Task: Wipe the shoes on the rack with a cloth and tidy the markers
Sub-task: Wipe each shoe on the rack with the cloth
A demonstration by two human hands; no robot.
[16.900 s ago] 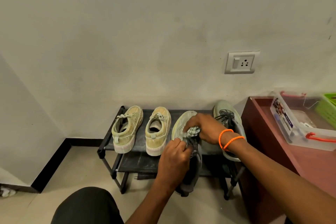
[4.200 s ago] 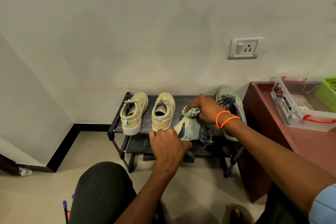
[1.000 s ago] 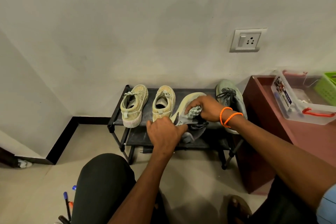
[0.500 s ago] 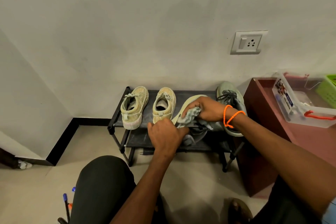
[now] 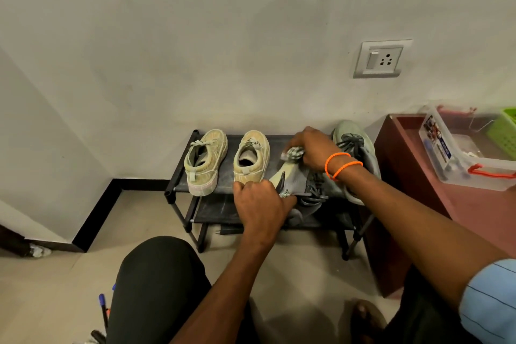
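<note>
A grey shoe [image 5: 296, 184] is held tilted on its side above the front edge of the black rack [image 5: 178, 176] by the left hand [image 5: 262, 204], whose fingers are curled round its heel end. A bunched checked cloth [image 5: 293, 153] is gripped in the right hand [image 5: 314, 149] and pressed against the shoe's pale sole. Two beige shoes [image 5: 205, 162] are set on the rack's top shelf to the left. Markers [image 5: 102, 308] are seen on the floor at lower left.

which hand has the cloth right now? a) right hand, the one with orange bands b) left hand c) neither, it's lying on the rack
a: the right hand, orange bands at its wrist, pinches the bunched cloth against the grey shoe, which the left hand grips.
</note>
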